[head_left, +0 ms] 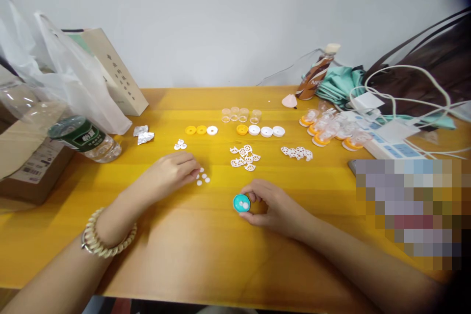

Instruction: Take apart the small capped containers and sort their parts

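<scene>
My right hand (pixel 270 206) rests on the yellow table (pixel 206 245) and grips a small teal round cap (pixel 242 203) with a white disc inside it. My left hand (pixel 172 171) lies palm down to the left, fingertips touching a few tiny white discs (pixel 203 177). A beaded bracelet (pixel 99 240) circles my left wrist. Beyond my hands lie white lattice wheels (pixel 245 157), with another group of lattice wheels (pixel 297 152) further right.
A row of yellow and white caps (pixel 235 130), small clear cups (pixel 241 114), and orange-based clear parts (pixel 331 130) lie further back. A water bottle (pixel 86 140), plastic bag (pixel 55 73) and cardboard box (pixel 29 171) stand left; a power strip (pixel 382 142), cables and bags sit right.
</scene>
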### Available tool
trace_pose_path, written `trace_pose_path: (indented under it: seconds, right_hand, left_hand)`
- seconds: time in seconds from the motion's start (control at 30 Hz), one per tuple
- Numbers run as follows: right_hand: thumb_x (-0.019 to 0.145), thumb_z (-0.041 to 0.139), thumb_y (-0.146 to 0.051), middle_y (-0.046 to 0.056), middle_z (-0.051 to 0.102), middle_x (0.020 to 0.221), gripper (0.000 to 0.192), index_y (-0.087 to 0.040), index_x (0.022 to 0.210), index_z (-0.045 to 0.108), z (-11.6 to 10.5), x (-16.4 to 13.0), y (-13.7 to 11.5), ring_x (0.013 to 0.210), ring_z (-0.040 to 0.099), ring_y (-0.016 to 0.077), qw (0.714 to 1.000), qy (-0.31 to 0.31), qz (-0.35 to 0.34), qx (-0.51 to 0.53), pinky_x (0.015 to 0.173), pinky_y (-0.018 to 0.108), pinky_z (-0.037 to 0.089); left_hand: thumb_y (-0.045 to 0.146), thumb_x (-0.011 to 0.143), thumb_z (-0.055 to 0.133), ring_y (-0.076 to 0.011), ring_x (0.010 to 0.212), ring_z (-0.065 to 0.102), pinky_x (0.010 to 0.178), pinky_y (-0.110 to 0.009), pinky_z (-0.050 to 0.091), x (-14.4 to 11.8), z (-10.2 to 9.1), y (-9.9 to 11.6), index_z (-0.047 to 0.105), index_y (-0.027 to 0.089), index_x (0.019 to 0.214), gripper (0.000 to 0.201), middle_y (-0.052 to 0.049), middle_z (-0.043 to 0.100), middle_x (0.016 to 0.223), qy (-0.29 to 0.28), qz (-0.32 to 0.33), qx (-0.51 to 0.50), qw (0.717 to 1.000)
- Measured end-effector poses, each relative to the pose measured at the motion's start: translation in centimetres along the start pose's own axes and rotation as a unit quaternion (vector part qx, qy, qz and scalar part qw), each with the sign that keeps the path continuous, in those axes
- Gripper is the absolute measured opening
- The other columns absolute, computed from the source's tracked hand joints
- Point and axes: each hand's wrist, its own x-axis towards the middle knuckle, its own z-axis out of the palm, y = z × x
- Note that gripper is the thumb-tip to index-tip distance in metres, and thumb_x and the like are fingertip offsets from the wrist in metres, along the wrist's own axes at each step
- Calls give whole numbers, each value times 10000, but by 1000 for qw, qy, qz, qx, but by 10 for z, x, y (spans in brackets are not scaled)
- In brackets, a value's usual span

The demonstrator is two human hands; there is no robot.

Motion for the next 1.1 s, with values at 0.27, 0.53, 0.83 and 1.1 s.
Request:
trace_pose_path:
  seconds: [0.27,0.53,0.83,1.1]
  right_hand:
    - [710,649,-177,2,556,720,137,-192,833,591,0,-1,-1,686,511,137,1000,6,13,4,637,251,419]
    - [715,687,-207,-5,548,719,176,-186,870,607,3,-1,5,683,516,134,1000,9,11,10,633,248,412]
    - [693,745,-257,-22,501,678,229,-184,811,563,6,0,12,647,485,128,1000,15,-17,19,597,238,397]
    - [718,718,-223,-27,475,660,205,-182,716,518,5,0,10,626,453,122,1000,7,-7,15,583,236,378]
  left_hand:
    - [243,929,402,-127,646,530,602,-247,433,2,9,1,607,127,857,246,-39,563,743,-52,12,3,999]
    - [249,925,443,-142,839,568,753,-273,452,13,14,45,578,159,1008,182,-54,615,941,29,43,-123,991]
    - [251,929,444,-153,796,527,693,-296,356,24,39,78,615,193,921,180,-24,620,868,24,64,-82,994]
    - [191,940,408,-158,795,542,700,-321,332,28,35,75,592,128,870,207,-51,637,858,71,169,3,983]
